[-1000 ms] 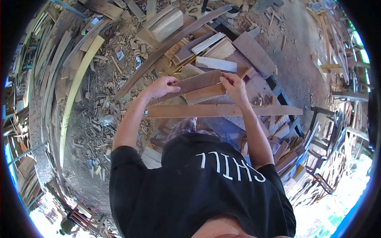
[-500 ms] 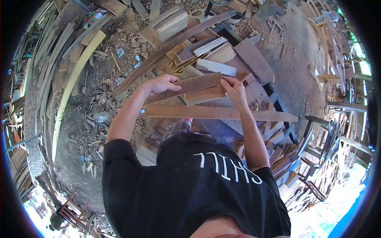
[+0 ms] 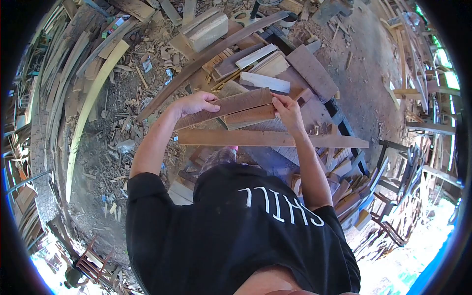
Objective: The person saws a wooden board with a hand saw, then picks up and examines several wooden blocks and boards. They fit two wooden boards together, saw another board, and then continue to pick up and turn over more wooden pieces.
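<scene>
A brown wooden board [image 3: 241,102] is held up at a slant in front of me. My left hand [image 3: 198,103] grips it near its left part, thumb on the upper face. At its right end my right hand [image 3: 288,109] pinches the corner. Just below the board is a shorter reddish-brown piece [image 3: 250,114], its right end close to my right fingers. Nearer my body, a long brown plank [image 3: 265,139] lies across, passing under my right forearm.
Pale offcuts [image 3: 265,82] and a wide brown board [image 3: 312,73] lie beyond my hands. A long curved dark plank [image 3: 211,56] stretches behind them. Wood scraps cover the ground at left, with a long yellowish strip [image 3: 88,108]. Chairs [image 3: 391,184] stand at right.
Both hands still hold the board, which has shifted very slightly left. The view has moved a little, and the gap between the board and the shorter piece looks slightly different.
</scene>
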The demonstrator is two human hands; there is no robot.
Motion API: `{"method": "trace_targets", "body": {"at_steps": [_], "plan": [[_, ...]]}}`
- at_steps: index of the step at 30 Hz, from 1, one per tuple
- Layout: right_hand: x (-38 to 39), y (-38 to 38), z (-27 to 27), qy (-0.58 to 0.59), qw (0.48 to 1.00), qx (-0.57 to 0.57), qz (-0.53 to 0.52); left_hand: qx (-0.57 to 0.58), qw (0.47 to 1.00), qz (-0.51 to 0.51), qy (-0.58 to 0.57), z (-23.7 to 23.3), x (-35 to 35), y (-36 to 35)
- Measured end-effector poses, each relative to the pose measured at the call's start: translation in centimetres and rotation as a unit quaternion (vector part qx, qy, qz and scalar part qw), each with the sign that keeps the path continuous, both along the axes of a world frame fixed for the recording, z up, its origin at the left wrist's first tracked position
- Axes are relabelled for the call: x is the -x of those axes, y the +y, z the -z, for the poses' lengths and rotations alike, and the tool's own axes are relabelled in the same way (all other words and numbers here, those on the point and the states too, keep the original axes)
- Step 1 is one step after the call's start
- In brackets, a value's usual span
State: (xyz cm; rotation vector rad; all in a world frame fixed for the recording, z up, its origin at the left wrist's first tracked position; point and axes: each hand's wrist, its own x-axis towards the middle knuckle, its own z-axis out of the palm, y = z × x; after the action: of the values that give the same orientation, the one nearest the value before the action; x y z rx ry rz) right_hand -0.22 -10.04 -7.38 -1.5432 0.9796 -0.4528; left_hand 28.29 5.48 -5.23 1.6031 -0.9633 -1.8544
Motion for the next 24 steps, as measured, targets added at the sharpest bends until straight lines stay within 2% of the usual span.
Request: {"method": "trace_targets", "body": {"at_steps": [3,16,19,21,24], "plan": [[0.4,0.1,0.5,-0.033,0.998,-0.042,0.014,-0.004,1.000,0.002,0.001,0.4,0.0,0.0],[0.5,0.2,0.1,-0.036,0.998,-0.054,0.009,0.010,1.000,0.007,-0.009,1.3,-0.2,0.0],[0.4,0.2,-0.2,-0.053,0.996,-0.064,0.013,0.022,0.999,0.009,-0.022,0.7,-0.1,0.1],[0.5,0.0,-0.2,0.004,1.000,0.010,0.006,0.030,0.999,0.001,-0.040,-0.4,0.2,0.1],[0.6,-0.1,-1.8,-0.048,0.998,-0.045,0.025,0.065,0.993,-0.014,-0.100,-2.2,1.0,0.2]]}}
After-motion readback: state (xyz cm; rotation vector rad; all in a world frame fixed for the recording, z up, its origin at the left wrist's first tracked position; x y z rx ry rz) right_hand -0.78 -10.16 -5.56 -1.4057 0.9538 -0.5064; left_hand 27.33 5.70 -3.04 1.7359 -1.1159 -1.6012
